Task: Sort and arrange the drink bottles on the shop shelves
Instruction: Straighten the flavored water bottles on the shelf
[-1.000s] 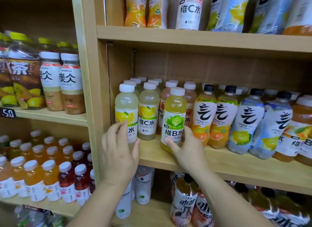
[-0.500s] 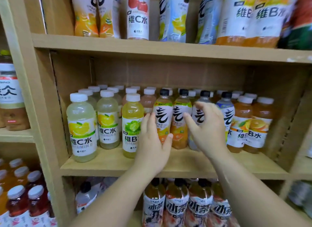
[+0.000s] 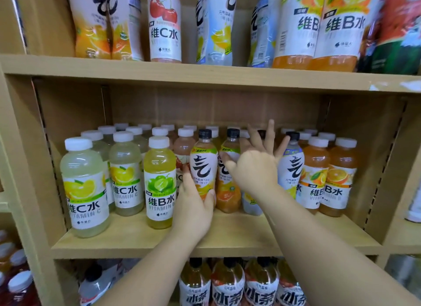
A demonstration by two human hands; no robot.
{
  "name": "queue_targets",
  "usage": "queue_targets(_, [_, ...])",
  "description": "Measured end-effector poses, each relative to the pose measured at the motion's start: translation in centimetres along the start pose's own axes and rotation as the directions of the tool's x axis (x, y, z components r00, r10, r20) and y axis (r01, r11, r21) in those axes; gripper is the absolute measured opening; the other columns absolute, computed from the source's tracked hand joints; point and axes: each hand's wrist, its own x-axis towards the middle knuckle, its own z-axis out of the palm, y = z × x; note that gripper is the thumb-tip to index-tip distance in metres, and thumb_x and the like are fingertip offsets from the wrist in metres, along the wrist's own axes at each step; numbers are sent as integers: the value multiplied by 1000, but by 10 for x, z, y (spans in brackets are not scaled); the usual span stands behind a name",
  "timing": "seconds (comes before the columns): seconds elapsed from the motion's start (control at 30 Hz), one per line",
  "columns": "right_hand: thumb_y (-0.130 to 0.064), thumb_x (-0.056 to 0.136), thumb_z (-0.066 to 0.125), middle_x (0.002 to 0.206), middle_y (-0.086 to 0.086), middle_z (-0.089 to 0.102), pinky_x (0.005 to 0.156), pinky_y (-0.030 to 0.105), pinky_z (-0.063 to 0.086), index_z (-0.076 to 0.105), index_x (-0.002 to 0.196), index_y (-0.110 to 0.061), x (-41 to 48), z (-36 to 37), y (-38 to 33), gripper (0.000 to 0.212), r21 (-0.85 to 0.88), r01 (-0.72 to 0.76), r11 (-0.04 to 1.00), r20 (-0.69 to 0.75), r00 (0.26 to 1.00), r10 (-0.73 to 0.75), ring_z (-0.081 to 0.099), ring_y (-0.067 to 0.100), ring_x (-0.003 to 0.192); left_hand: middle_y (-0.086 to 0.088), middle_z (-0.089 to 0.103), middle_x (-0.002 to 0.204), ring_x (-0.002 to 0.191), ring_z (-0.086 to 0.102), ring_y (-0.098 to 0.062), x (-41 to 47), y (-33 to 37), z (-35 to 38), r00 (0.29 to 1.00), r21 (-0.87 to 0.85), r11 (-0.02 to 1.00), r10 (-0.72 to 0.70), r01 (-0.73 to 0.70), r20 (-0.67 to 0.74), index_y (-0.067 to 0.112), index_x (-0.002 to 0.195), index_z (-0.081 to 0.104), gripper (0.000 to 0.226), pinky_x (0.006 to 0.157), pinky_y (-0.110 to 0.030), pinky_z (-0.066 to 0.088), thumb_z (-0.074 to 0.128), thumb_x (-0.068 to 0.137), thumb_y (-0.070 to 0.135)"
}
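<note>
The middle wooden shelf (image 3: 239,239) carries rows of drink bottles. My left hand (image 3: 193,212) grips the lower part of a black-capped bottle with an orange-yellow label (image 3: 202,162) in the front row. My right hand (image 3: 255,166) is raised with fingers spread, in front of the black-capped bottles just right of it, touching or very near a second orange-label bottle (image 3: 227,191). A pale blue-label bottle (image 3: 292,166) stands right of that hand. Left of my left hand stands a green lime bottle (image 3: 159,185).
Two pale lemon bottles (image 3: 83,187) stand at the shelf's left front, two orange bottles (image 3: 330,178) at its right. The upper shelf (image 3: 205,72) holds taller bottles; tea bottles (image 3: 227,285) fill the shelf below. A wooden upright (image 3: 29,169) bounds the left side.
The view moved closer. My left hand has closed round the orange-yellow-label bottle. My right hand lifted and spread its fingers over the black-capped bottles.
</note>
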Motion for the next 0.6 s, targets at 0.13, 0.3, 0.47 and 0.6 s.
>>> queue_targets(0.13, [-67, 88, 46, 158, 9, 41, 118, 66, -13, 68, 123, -11, -14, 2, 5, 70, 35, 76, 996, -148, 987, -70, -6, 37, 156, -5, 56, 132, 118, 56, -23, 2, -1, 1, 1000, 14, 1000, -12, 12, 6, 16, 135, 38, 49, 87, -28, 42, 62, 97, 32])
queue_targets(0.3, [-64, 93, 43, 134, 13, 53, 122, 58, 16, 60, 123, -10, -47, 3, 16, 64, 150, 113, 982, -238, 968, -75, 27, 39, 144, -7, 53, 128, 118, 53, -25, 1, -2, 1, 1000, 32, 999, 11, -11, -15, 11, 131, 40, 54, 93, -31, 43, 68, 93, 38])
queue_targets(0.47, [-59, 92, 55, 128, -6, 58, 101, 43, 45, 46, 143, -21, -68, 0, 15, 64, 385, 140, 912, -148, 985, -89, 49, 18, 121, -5, 53, 118, 113, 52, -25, -2, -3, 0, 996, 32, 998, 62, -60, -61, 11, 120, 43, 58, 89, -34, 44, 76, 83, 42])
queue_targets(0.6, [-54, 81, 76, 138, -11, 55, 101, 33, 48, 39, 147, -29, -75, -5, 14, 80, 537, 59, 841, -31, 998, -50, 51, 10, 127, -7, 56, 125, 115, 55, -27, -9, 0, -3, 999, 10, 999, 52, -51, -10, 11, 125, 42, 59, 86, -36, 45, 70, 88, 47])
